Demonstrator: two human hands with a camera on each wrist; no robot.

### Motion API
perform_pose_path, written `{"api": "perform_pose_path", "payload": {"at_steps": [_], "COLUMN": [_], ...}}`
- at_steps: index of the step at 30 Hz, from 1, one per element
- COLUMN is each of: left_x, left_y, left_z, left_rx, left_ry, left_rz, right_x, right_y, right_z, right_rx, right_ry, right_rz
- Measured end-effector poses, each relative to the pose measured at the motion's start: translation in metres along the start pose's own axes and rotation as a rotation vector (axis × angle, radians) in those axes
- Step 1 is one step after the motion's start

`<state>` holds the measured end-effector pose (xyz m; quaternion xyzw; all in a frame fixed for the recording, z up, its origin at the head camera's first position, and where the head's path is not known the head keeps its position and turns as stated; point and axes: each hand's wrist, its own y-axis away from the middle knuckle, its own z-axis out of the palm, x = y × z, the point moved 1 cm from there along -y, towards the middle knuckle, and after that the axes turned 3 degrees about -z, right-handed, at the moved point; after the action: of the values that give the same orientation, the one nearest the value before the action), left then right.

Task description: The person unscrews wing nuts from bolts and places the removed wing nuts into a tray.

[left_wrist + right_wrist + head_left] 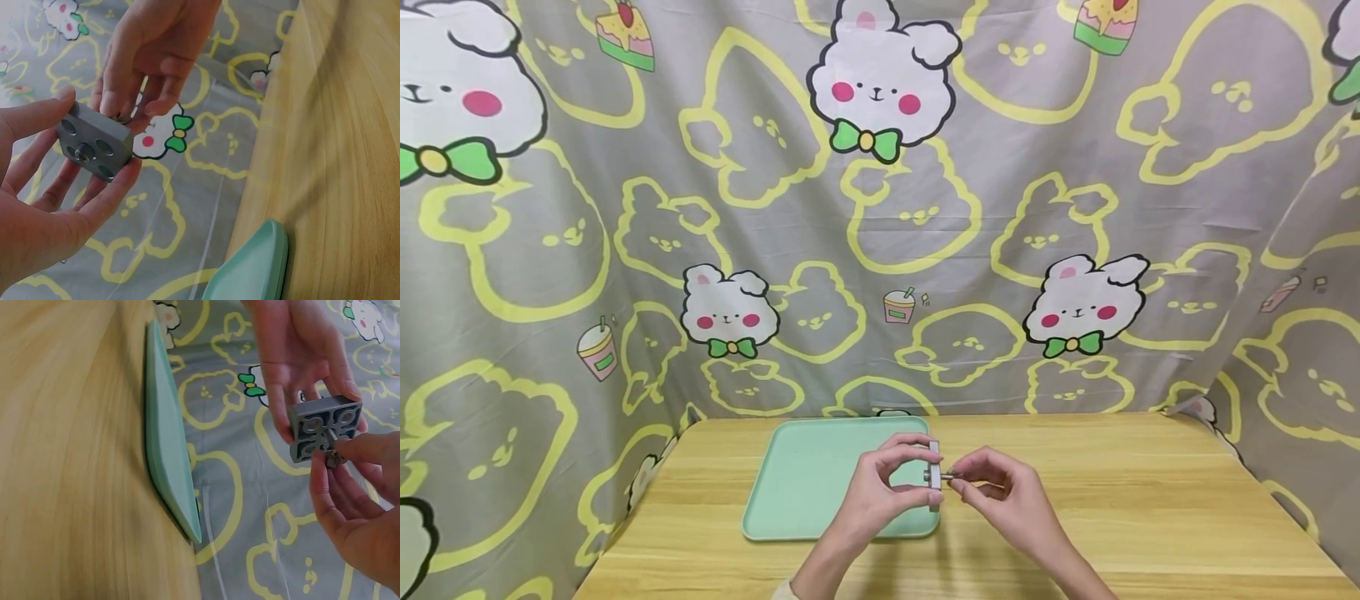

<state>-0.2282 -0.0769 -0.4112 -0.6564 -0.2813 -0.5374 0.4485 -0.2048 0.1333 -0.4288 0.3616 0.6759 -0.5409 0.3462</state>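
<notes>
A grey, square block with round holes in its face (pixel 935 472) stands on edge in the lower middle of your head view, raised off the pale wood-grain surface (pixel 1135 500). Your left hand (pixel 878 482) grips it, thumb at the lower edge and fingers at the upper edge. A silvery metal bolt with a threaded shaft (pixel 332 435) runs through the block's middle; its head shows on the left of the block, its shaft on the right. Your right hand (pixel 1003 486), just right of the block, pinches a small metal piece (pixel 334 460) between thumb and fingers at the shaft's end; you cannot tell whether it is seated on the thread. A mint-green, rounded rectangular tray (pixel 820 479) lies on the surface at lower centre-left, partly behind your left hand. A grey cloth with yellow outlines and white rabbit faces (pixel 820 237) fills the upper frame and hangs down both sides.
</notes>
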Motion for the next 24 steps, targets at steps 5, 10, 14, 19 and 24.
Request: {"api": "perform_pose_path", "payload": {"at_steps": [5, 10, 14, 19, 24], "left_x": [0.001, 0.0011, 0.001, 0.0016, 0.0019], "left_y": [0.0004, 0.0004, 0.0, 0.0003, 0.0003], "left_z": [-0.0016, -0.0024, -0.0028, -0.0035, -0.0032], "left_rx": [0.011, 0.004, -0.002, 0.006, 0.003], "left_ry": [-0.002, 0.008, 0.012, 0.024, 0.027], "left_rz": [-0.005, -0.003, -0.002, -0.009, -0.007], "right_x": [0.0014, 0.0044, 0.0052, 0.0008, -0.0022], "right_y": [0.0017, 0.0029, 0.0028, 0.0005, -0.0017], "right_z": [0.0036, 0.004, 0.0031, 0.0009, -0.0037], "right_rx": [0.02, 0.022, 0.009, -0.032, -0.015], "right_ry": [0.099, 0.161, 0.178, 0.088, -0.016], "right_rz": [-0.238, -0.382, -0.369, -0.288, -0.078]}}
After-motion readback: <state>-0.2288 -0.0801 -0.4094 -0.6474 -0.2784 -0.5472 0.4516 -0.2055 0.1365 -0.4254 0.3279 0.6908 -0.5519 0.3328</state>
